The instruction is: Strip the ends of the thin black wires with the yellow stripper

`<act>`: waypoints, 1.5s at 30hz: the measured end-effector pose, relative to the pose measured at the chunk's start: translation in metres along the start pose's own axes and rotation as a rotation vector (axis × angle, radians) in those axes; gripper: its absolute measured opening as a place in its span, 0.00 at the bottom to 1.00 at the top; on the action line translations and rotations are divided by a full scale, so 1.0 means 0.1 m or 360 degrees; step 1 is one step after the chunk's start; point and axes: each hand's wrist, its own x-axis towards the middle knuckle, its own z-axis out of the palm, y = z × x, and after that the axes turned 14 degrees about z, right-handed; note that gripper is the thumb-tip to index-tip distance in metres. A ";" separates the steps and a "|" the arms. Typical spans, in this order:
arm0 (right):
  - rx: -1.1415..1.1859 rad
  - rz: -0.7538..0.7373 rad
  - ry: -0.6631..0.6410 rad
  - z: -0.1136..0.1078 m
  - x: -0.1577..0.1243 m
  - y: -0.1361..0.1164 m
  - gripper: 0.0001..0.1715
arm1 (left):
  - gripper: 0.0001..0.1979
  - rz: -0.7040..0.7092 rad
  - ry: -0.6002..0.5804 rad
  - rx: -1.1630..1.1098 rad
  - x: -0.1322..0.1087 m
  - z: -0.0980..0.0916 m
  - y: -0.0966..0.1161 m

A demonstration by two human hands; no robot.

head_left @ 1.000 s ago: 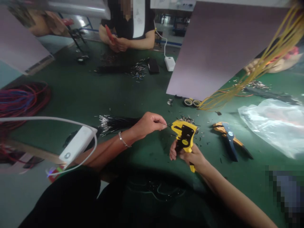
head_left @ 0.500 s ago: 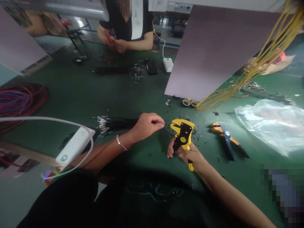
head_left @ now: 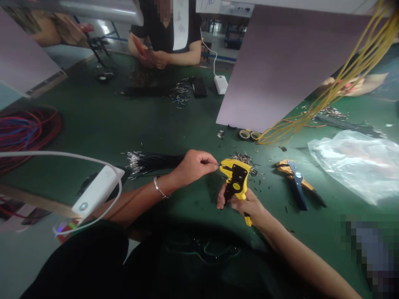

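Note:
My left hand (head_left: 195, 167) pinches a thin black wire (head_left: 210, 163) between thumb and fingers, and the wire's tip reaches the jaws of a yellow self-adjusting wire stripper (head_left: 236, 182). My right hand (head_left: 246, 206) is wrapped around that stripper's handles. Behind my left wrist lies a bundle of black wires (head_left: 152, 162) with bright bare ends. A small heap of wire clippings (head_left: 243, 158) sits just beyond the stripper's jaws. To the right lies a second stripper with blue and orange handles (head_left: 297, 182).
Green bench mat (head_left: 102, 124) holds scattered offcuts. A white power bank (head_left: 97, 191) with cable sits left, near a red-and-blue wire coil (head_left: 25, 133). Right are a plastic bag (head_left: 352, 166) and hanging yellow wires (head_left: 352, 97). Across, a co-worker's hands (head_left: 152, 59) hold a red-handled tool.
The stripper has shifted slightly left toward my left hand, and the wire tip now meets its jaws. The co-worker's red-handled tool has tilted a little.

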 end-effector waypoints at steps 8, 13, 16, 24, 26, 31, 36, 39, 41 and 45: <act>-0.0290 -0.0095 0.0501 -0.08 -0.03 -0.02 0.16 | 0.04 -0.0168 0.0072 -0.0218 0.02 -0.03 0.01; -0.0303 -0.0097 0.0644 -0.04 -0.05 -0.11 0.18 | 0.02 -0.0392 0.0078 -0.0588 0.05 -0.03 -0.03; -0.0315 -0.0084 0.0670 -0.02 -0.07 -0.15 0.18 | 0.03 -0.0460 0.0023 -0.0729 0.06 -0.04 -0.03; -0.0134 -0.0048 0.0462 -0.02 -0.10 -0.15 0.18 | 0.02 -0.0493 0.0020 -0.0783 0.06 -0.05 -0.02; -0.0099 -0.0014 0.0388 -0.01 -0.11 -0.15 0.18 | 0.02 -0.0476 0.0042 -0.0746 0.06 -0.04 -0.03; -0.0137 0.0072 0.0239 0.01 -0.13 -0.14 0.20 | 0.02 -0.0415 0.0102 -0.0557 0.05 -0.03 -0.01; -0.0132 0.0108 0.0160 0.01 -0.14 -0.15 0.20 | 0.03 -0.0330 0.0077 -0.0395 0.04 -0.04 -0.02; -0.0070 0.0111 0.0104 0.00 -0.13 -0.13 0.19 | 0.04 -0.0325 0.0038 -0.0384 0.04 -0.03 -0.05; -0.0037 0.0096 0.0056 -0.02 -0.12 -0.11 0.19 | 0.05 -0.0323 0.0013 -0.0393 0.04 -0.03 -0.07; -0.0038 0.0082 0.0009 -0.07 -0.09 -0.04 0.18 | 0.04 -0.0318 -0.0011 -0.0398 0.04 -0.03 -0.08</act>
